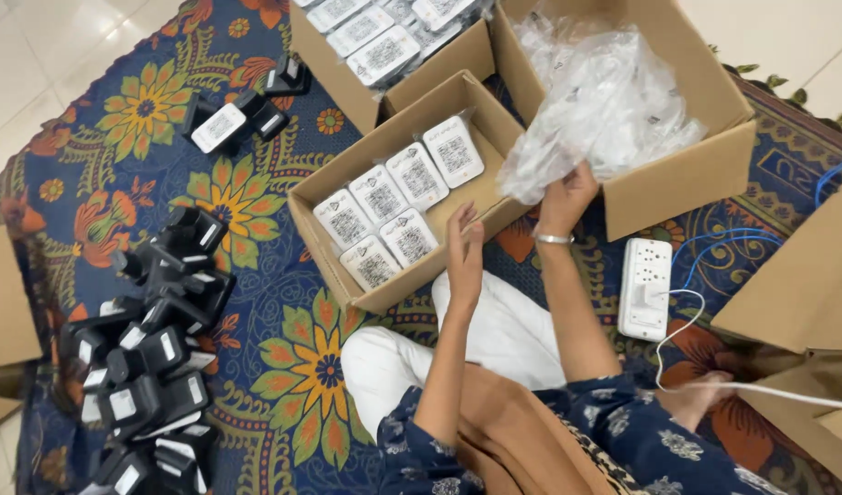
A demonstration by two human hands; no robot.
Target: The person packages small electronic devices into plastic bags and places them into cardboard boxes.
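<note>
Two hands up over boxes | right hand (pixel 564 197) gripped bag bundle (pixel 597 101) in big box (pixel 677 174) | left hand (pixel 464 247) open, empty, beside tray box (pixel 347 275) | risk: loose bags likely to spill onto rug (pixel 283 357)

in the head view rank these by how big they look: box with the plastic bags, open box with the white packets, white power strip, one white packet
1. Box with the plastic bags, though it is cut off at the top edge.
2. Open box with the white packets.
3. White power strip.
4. One white packet.
The two boxes lie about equally far from the camera, so their order looks sound.
</note>
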